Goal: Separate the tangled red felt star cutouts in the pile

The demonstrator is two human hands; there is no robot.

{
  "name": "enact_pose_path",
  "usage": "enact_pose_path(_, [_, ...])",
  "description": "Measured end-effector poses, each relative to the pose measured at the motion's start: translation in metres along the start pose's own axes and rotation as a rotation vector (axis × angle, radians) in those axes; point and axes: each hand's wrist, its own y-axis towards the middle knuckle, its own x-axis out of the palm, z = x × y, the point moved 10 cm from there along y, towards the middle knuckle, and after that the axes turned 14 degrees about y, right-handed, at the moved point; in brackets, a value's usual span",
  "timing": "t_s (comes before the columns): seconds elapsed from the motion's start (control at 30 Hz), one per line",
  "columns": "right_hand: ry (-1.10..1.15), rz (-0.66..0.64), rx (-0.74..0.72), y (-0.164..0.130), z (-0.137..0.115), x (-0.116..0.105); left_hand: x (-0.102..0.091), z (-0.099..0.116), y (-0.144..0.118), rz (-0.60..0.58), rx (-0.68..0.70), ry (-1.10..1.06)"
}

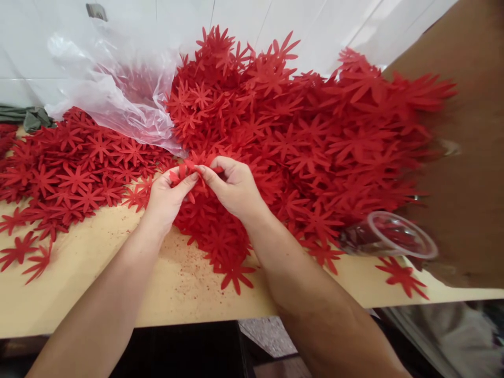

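Head view: a red flower is pinched between both hands at the near edge of the big pile, lifted just clear of the cut-outs beneath it. The left hand is closed on the flower's left petals, thumb pressed over the top; the right hand is clenched on the right petals, fingertips meeting the left thumb. Whether one flower or several stuck layers are held cannot be told, since the petals are bunched under the fingers.

For the peeling or separating that seems to be in hand, a light grip at the petal tips looks best; a hard pinch would probably crease the thin arms. A pull kept low and sideways is judged safer than a lift, because neighbouring flowers are interlocked and could be dragged off the pile. Both wrists are held just above the bench, which should steady the fingers.

Around the hands, red flowers are heaped high behind and to the right, with a flatter spread on the left. Stray flowers lie at the front edge, and one lies near a clear cup tipped on its side, well to the right of the right hand. A crumpled plastic bag rests on the pile behind the left hand. A brown board stands at the right edge. Red specks are scattered on the bench near the left wrist.
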Motion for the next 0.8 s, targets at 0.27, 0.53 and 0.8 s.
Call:
enact_pose_path(0.27, [0.205,-0.112,0.144,-0.002,0.015,0.012,-0.01,-0.01,-0.003,0.136,-0.111,-0.173])
enact_pose_path(0.53, [0.234,-0.11,0.152,0.0,0.018,0.01,-0.023,-0.024,0.0,0.212,-0.225,-0.279])
enact_pose_path(0.8, [0.244,-0.027,0.041,0.004,0.013,-0.002,-0.021,-0.004,-0.001,0.191,-0.106,-0.118])
